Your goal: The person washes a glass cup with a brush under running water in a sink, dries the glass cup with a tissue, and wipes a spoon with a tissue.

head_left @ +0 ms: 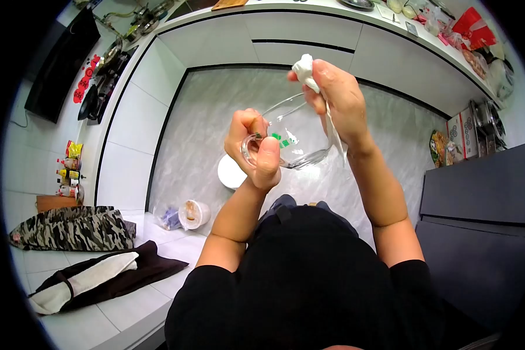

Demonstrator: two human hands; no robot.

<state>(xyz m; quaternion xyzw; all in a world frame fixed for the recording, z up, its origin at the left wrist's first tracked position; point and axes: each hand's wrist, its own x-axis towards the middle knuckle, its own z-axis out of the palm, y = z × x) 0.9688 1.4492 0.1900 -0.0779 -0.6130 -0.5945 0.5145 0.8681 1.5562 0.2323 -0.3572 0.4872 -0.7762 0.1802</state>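
My left hand [254, 149] is closed round the looped handle of a clear glass mug [296, 156], which is held up in front of me over the floor and tilted on its side. Green and white marks show on or through the glass. My right hand [345, 99] pinches a bunched white cloth [305, 72] at the mug's far right side. A thin strip of the cloth hangs down along the glass from that hand. Whether the right fingers also touch the glass is hard to see.
A round white object [231, 172] stands on the grey floor [201, 116] below my left hand. A white tub [194, 214] is at lower left, near a camouflage cloth [73, 228]. Cabinets [306, 32] run across the back; a dark grey appliance [481, 186] stands right.
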